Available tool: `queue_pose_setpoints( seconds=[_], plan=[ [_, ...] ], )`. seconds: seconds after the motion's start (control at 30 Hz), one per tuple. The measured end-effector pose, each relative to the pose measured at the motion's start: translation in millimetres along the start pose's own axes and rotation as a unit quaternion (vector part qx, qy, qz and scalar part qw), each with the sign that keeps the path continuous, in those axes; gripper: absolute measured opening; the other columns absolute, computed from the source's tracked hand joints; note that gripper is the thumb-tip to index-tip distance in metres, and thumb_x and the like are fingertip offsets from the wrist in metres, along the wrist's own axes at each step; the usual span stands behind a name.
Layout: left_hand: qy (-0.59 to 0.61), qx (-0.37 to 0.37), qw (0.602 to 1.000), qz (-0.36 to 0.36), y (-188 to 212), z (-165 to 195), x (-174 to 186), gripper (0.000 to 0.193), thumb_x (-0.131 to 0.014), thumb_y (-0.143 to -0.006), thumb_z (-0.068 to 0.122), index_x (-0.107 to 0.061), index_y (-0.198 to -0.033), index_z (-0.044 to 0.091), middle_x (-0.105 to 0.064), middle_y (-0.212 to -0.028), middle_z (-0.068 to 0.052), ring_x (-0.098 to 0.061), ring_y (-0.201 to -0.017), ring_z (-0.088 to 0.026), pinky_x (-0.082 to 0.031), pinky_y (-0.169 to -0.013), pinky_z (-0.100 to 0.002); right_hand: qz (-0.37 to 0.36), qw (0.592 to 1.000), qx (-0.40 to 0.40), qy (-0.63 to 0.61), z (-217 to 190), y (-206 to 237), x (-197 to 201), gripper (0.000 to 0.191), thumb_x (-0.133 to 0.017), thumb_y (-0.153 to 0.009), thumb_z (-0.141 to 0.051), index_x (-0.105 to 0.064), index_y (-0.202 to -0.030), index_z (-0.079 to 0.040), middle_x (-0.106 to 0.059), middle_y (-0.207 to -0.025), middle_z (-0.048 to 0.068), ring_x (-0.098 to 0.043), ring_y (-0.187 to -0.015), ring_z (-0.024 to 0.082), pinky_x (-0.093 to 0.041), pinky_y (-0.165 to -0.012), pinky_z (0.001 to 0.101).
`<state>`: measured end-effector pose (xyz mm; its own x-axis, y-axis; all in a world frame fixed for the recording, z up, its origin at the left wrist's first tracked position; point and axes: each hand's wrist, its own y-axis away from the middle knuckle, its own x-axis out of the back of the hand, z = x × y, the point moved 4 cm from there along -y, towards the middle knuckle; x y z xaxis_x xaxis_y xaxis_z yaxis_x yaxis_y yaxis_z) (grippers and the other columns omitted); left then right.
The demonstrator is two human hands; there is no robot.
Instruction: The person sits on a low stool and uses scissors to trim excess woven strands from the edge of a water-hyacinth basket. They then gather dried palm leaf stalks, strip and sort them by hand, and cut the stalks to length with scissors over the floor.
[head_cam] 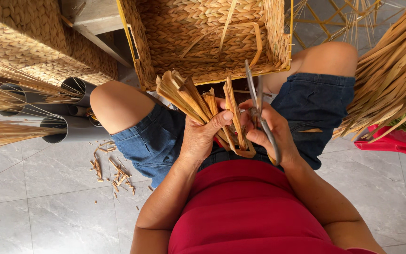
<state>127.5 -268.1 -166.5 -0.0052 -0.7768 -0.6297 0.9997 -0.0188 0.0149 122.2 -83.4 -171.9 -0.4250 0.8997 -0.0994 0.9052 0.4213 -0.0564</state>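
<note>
My left hand (202,134) grips a bundle of flat dried straw strips (184,94) over my lap, thumb pressed across them. My right hand (271,131) holds grey metal scissors (258,106), blades pointing up and closed, while its fingers also pinch a folded straw strip (235,120) next to the bundle. A woven straw basket (212,37) with a yellow wire frame rests against my knees just beyond both hands.
Grey plastic pipes (69,129) holding thin straw stalks lie at the left. Another woven basket (24,37) stands at the top left. Straw offcuts (113,171) litter the grey tiled floor. A pile of straw strips (391,75) lies on a red stool (395,143) at the right.
</note>
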Motion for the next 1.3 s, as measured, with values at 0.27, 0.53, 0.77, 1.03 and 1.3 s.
queue_pose_setpoints(
  seconds=[0.27,0.53,0.77,1.03,1.3],
  plan=[
    [-0.019,0.006,1.000,0.014,0.3,0.2,-5.2,0.021,-0.080,-0.092,0.010,-0.070,-0.109,0.002,-0.073,-0.098,-0.004,-0.067,-0.085,-0.011,-0.058,-0.078,-0.027,-0.010,0.995,0.036,0.089,-7.8,2.6,-12.6,0.085,-0.080,-0.087,-0.049,-0.049,-0.146,0.003,-0.068,-0.119,0.011,-0.064,-0.117,0.020,-0.048,-0.104,0.0353],
    [-0.042,-0.003,0.999,0.010,2.6,0.9,-8.3,0.019,-0.080,-0.094,0.012,-0.069,-0.106,0.002,-0.070,-0.092,-0.002,-0.066,-0.082,-0.010,-0.056,-0.076,-0.025,0.009,0.990,0.013,0.141,-0.9,1.7,-6.1,0.086,-0.080,-0.081,-0.053,-0.056,-0.143,0.002,-0.069,-0.100,0.009,-0.066,-0.091,0.017,-0.053,-0.085,0.0323],
    [-0.049,-0.006,0.999,0.007,2.9,-0.4,-7.4,0.019,-0.081,-0.095,0.012,-0.068,-0.106,0.002,-0.070,-0.092,-0.002,-0.064,-0.081,-0.010,-0.056,-0.076,-0.025,0.002,0.993,0.032,0.116,-0.2,2.8,-5.2,0.085,-0.079,-0.085,-0.056,-0.055,-0.142,0.003,-0.067,-0.098,0.005,-0.062,-0.088,0.012,-0.051,-0.082,0.0285],
    [-0.038,-0.005,0.999,0.006,2.7,-5.2,-7.2,0.021,-0.081,-0.094,0.012,-0.068,-0.107,0.003,-0.069,-0.093,-0.001,-0.064,-0.080,-0.010,-0.056,-0.075,-0.025,0.017,0.989,0.060,0.134,6.7,5.0,-1.0,0.071,-0.083,-0.084,-0.040,-0.061,-0.136,0.003,-0.059,-0.076,-0.002,-0.053,-0.064,0.005,-0.043,-0.058,0.0195],
    [-0.081,0.001,0.997,0.018,6.6,-7.6,-7.5,0.021,-0.081,-0.093,0.012,-0.069,-0.107,0.003,-0.071,-0.092,-0.001,-0.066,-0.083,-0.009,-0.057,-0.076,-0.024,0.052,0.995,-0.004,0.081,13.5,11.7,-3.5,0.070,-0.079,-0.080,-0.039,-0.064,-0.137,-0.001,-0.058,-0.065,-0.004,-0.051,-0.051,0.002,-0.039,-0.046,0.0191]
  ],
)
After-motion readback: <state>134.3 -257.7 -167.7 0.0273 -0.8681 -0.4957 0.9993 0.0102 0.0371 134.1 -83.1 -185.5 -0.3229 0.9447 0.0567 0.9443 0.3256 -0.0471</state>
